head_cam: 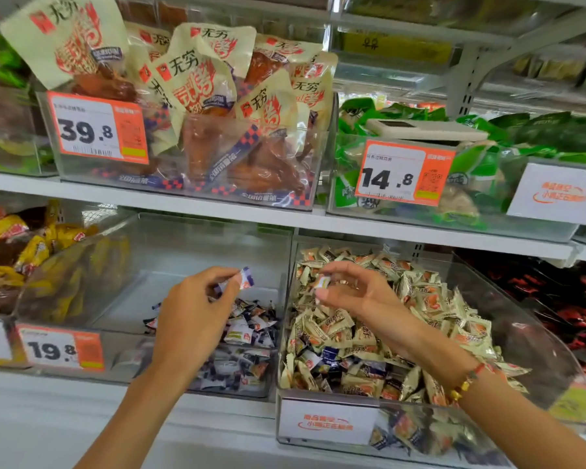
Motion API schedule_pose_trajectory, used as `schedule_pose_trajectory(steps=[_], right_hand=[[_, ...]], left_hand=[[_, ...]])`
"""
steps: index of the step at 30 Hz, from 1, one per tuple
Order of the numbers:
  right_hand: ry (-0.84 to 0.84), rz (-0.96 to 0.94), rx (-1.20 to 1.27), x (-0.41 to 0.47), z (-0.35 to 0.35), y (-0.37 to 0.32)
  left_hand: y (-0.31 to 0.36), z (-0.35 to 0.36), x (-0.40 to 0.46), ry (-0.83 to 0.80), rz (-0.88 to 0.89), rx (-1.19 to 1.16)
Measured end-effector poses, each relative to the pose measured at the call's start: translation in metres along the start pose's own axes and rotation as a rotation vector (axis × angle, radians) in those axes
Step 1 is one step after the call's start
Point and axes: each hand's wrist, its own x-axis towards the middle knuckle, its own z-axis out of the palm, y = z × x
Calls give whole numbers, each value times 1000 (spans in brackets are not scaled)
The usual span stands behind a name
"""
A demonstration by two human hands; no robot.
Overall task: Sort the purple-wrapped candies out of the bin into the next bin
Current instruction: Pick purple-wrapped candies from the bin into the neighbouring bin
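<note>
**Purple candy pinched over the left bin, more still buried on the right**

The left hand (197, 311) pinches one purple-wrapped candy (242, 280) between thumb and fingertips, held above the left bin (197, 245), where a heap of purple-wrapped candies (247, 330) already lies at the near right. The right hand (349, 292) hovers over the right bin (508, 299) and pinches a small pale piece (322, 282); its wrapper colour is hard to make out, possibly cream rather than purple. A few dark purple wrappers (332, 357) show among the cream-wrapped candies (430, 299) near the front of that bin.

These sweets look light and small, with crinkly film that is likely slick; the twisted or sealed wrapper ends offer the surest place to pinch, and a gentle hold should do since they seem unlikely to break.

Readable writing: price tags 39.8 (97, 132), 14.8 (403, 172) and 19.8 (60, 350). The chicken packs (197, 79) on the upper shelf carry the brand 无穷. White cards (327, 423) bear orange Chinese script too blurred to read
</note>
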Motion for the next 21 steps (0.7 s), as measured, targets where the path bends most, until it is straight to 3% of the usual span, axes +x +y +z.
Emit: schedule_pose_trajectory(steps=[4, 7, 9, 11, 14, 17, 21], right_hand=[[-20, -204, -273, 15, 44, -2], [54, -356, -315, 32, 72, -1], [22, -394, -494, 43, 81, -2], [-68, -358, -655, 51, 77, 0], [24, -340, -530, 46, 50, 2], [90, -305, -557, 23, 11, 15], [-75, -163, -892, -14, -39, 25]], left_hand=[[-14, -2, 5, 9, -59, 111], [-15, -3, 6, -66, -69, 50], [-13, -4, 6, -53, -57, 34], [-9, -7, 6, -20, -51, 51], [4, -12, 1, -29, -17, 74], [23, -8, -12, -135, 72, 42], [45, 14, -33, -335, 275, 204]])
